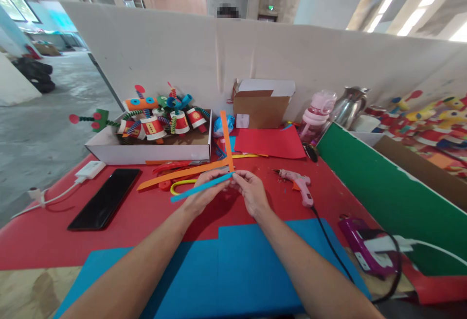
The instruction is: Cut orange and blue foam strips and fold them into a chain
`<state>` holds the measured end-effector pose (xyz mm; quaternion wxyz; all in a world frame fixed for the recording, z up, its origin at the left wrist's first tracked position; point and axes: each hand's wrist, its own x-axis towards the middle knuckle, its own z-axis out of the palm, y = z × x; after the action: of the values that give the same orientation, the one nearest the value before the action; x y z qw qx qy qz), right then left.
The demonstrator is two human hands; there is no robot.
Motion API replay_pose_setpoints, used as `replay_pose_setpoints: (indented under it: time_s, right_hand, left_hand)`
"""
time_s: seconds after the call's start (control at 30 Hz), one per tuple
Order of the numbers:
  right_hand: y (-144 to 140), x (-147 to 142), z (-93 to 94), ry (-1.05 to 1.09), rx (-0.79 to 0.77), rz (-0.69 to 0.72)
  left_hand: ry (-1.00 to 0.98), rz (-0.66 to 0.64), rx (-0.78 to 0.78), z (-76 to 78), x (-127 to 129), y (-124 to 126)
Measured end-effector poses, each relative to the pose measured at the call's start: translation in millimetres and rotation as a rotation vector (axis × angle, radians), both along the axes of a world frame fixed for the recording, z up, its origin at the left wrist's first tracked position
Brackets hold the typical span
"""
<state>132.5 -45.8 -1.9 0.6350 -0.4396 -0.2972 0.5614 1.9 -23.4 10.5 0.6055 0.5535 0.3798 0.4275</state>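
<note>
Both of my hands meet over the red tabletop, pinching paper strips where their ends come together. A narrow blue paper strip (pixel 202 187) slants down to the left across my left hand (pixel 206 196), whose fingers are closed at the strips' ends. My right hand (pixel 251 192) pinches the same corner between thumb and fingers. From that corner an orange paper strip (pixel 226 136) stands up and away. Another orange strip (pixel 182 173) stretches left behind my left hand; I cannot tell if it is joined. Yellow-handled scissors (pixel 175 186) lie partly hidden beside my left hand.
A pink glue gun (pixel 299 183) with a black cord lies right of my hands. Blue sheets (pixel 251 265) cover the front. A black phone (pixel 105 199) lies left. Behind stand a white box (pixel 153 153) of paper-cup figures and red paper (pixel 272 143). A green panel (pixel 383 187) borders the right.
</note>
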Motion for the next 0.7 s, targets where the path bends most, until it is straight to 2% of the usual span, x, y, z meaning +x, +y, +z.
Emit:
replay_pose_setpoints:
  time_s: [0.2, 0.3, 0.47, 0.7]
  right_hand:
    - [-3.0, -3.6, 0.8, -0.035, 0.009, 0.077]
    - [-3.8, -2.6, -0.2, -0.062, 0.02, 0.091]
    - [-2.0, 0.7, -1.0, -0.092, 0.034, 0.107]
    - [0.4, 3.4, -4.4, -0.149, 0.003, 0.109]
  left_hand:
    - [-0.028, 0.153, -0.03, -7.1, -0.4, 0.8]
    - [0.058, 0.201, 0.004, -7.1, -2.1, 1.9]
    - [0.248, 0.226, 0.064, -6.1, -3.8, 2.6]
    - [0.161, 0.183, 0.045, -5.5, -2.4, 3.7]
